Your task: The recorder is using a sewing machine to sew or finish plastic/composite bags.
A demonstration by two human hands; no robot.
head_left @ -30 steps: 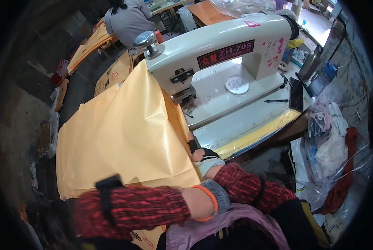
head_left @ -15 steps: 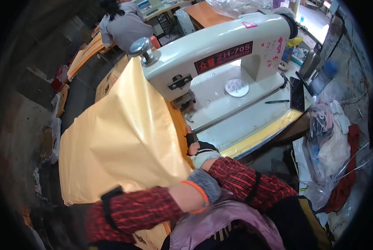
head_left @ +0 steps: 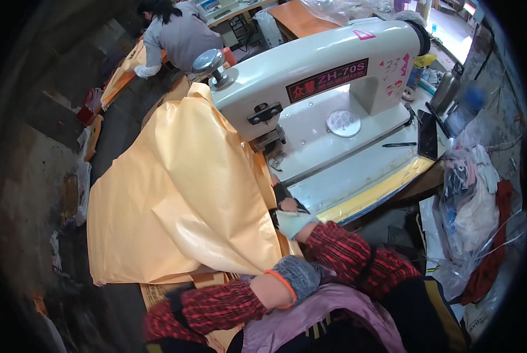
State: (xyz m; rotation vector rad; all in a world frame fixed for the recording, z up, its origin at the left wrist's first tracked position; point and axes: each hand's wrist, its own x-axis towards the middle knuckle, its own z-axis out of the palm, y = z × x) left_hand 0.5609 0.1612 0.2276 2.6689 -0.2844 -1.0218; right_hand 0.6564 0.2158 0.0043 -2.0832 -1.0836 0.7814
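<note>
1. Fingers of the right hand (head_left: 287, 205), in a black glove with pale cuff: just off centre toward 5 o'clock, at the sheeting's right edge; partly hidden, grip cannot be told.
2. Left hand (head_left: 304, 279), grey glove, orange wristband (head_left: 291, 288): between 5 and 6 o'clock, beside the sheeting's lower edge; fingers out of sight, spread cannot be told.
3. Yellow woven sheeting (head_left: 181, 200), one large piece, creased: 8 to 9 o'clock, its top corner raised against the machine's near end.
4. Sewing machine (head_left: 310, 65), white, silver knob on top: toward 1 o'clock.
5. Worktop (head_left: 340, 191), pale, yellow-edged: 3 to 4 o'clock, bearing a dark pen (head_left: 400, 145) and black phone (head_left: 427, 135) at 2 to 3.
6. Co-worker (head_left: 181, 38), grey top: 11 o'clock, bent over similar sheeting.
</note>
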